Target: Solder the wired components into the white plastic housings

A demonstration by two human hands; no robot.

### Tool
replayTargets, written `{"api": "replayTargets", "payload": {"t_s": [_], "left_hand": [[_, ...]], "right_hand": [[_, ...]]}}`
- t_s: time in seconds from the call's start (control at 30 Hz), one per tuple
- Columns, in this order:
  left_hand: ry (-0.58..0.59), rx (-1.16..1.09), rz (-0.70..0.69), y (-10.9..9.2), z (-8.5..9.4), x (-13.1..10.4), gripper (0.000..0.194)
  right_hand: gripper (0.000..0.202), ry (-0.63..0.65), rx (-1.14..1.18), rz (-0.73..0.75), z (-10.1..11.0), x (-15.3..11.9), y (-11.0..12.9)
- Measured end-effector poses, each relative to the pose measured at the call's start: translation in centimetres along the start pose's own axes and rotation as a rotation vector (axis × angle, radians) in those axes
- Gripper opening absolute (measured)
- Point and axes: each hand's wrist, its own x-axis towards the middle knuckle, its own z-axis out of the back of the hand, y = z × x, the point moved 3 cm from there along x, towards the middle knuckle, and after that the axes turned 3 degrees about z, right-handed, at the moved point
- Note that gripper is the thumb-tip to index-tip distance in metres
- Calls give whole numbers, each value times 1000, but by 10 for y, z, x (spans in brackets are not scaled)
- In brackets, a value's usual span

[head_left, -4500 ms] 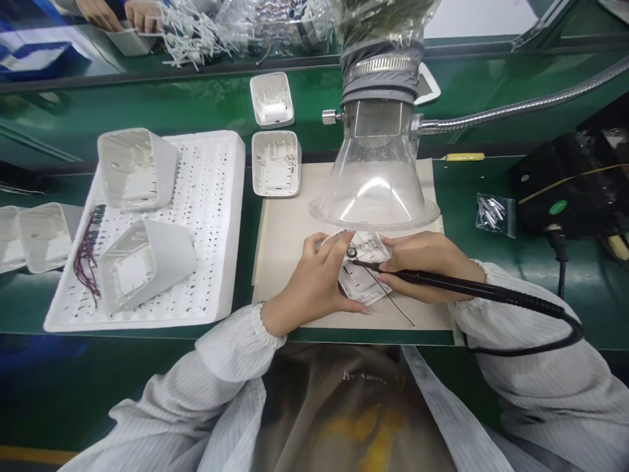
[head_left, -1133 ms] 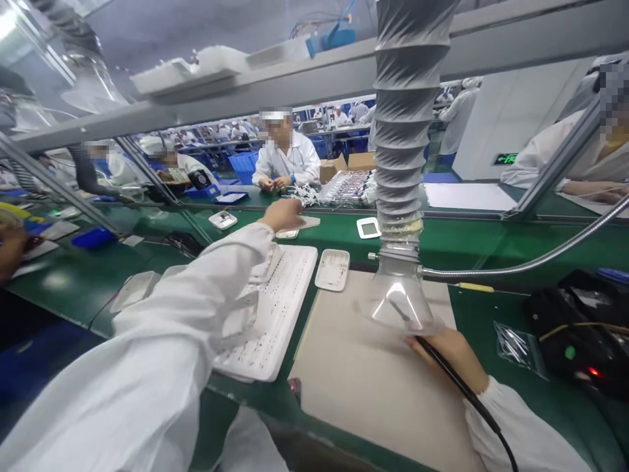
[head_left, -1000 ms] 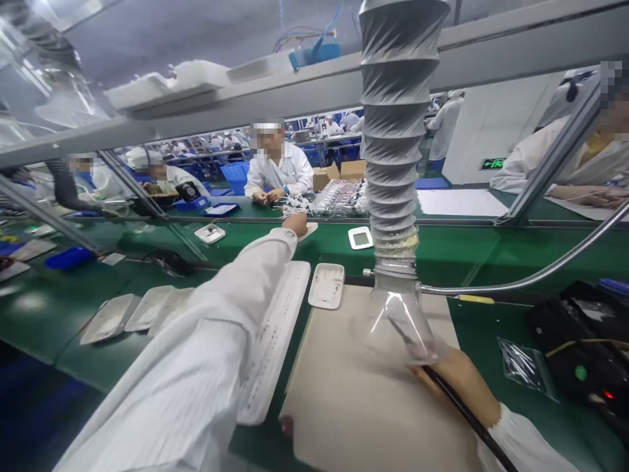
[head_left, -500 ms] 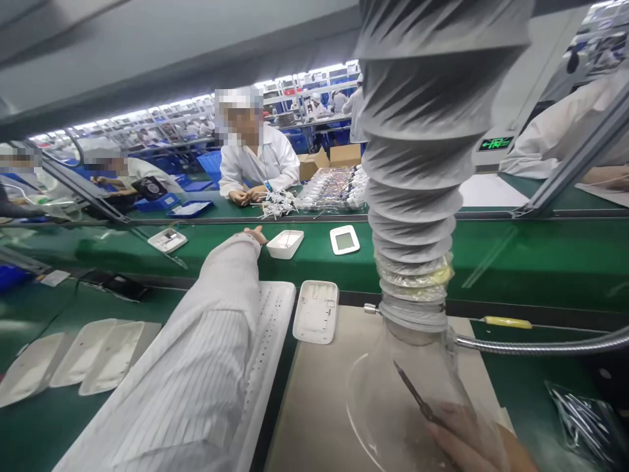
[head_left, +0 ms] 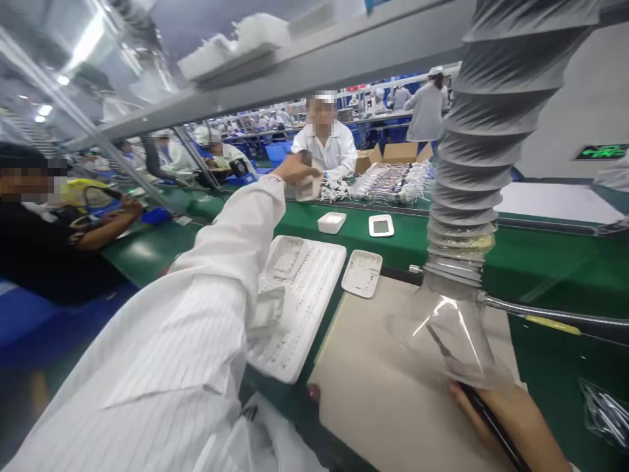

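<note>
My left hand [head_left: 296, 168] reaches far forward over the green belt, its fingers closed on a white plastic housing [head_left: 308, 188] held up in the air. Blur hides the housing's details. Low on the right, my right hand [head_left: 506, 410] grips the black handle of a soldering iron [head_left: 489, 419]. The iron's thin tip shows through a clear fume-extraction hood [head_left: 455, 324]. Beyond the tan work mat [head_left: 388, 367], an opened white housing [head_left: 362, 273] lies near the belt.
On the belt [head_left: 555, 255] lie a white box-like housing [head_left: 331, 222] and a white frame with a grey screen [head_left: 381, 225]. A white perforated tray [head_left: 314, 295] lies under my left arm. A ribbed grey duct [head_left: 484, 131] hangs on the right. Co-workers sit across and at left.
My left hand has risen from beside the box-like housing and now holds a white housing. The view has swung left. My right hand still holds the soldering iron.
</note>
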Motion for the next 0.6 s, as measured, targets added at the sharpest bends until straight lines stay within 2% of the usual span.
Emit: {"api": "replayTargets", "payload": {"t_s": [0.07,0.1,0.13,0.17,0.23,0.3,0.33,0.4,0.47,0.53,0.6], "left_hand": [[86,-48,-57,-25,9,-57,55],[137,-68,-116,-41,6,-94,63],[244,-91,-253,-60,-2,-136,68],[340,-74,-360,-78,-15,-180,76],[404,-47,-433,-109,-46,-260,88],[451,-92,-451,-134,-83,-321,91],[444,-110,-421,-144,-100,-340,91],[367,-140,-342,-154,-124,-362,92],[220,-201,-311,-151,-128,-368,90],[90,-314,-339,-132,-110,-365,73],[23,-371,-291,-90,-78,-354,43]], "right_hand": [[59,14,0,2,2,4,3],[57,26,4,-7,3,6,3],[53,39,11,-17,4,7,2],[49,43,14,-28,5,7,0],[41,54,8,-36,5,8,-4],[35,55,-8,-25,5,9,-8],[34,47,-17,-17,5,10,-9],[34,10,-25,3,7,14,-8],[35,-21,-23,0,8,20,-4],[34,-32,-24,-23,10,23,0],[30,-31,-42,-46,10,22,-1]]}}
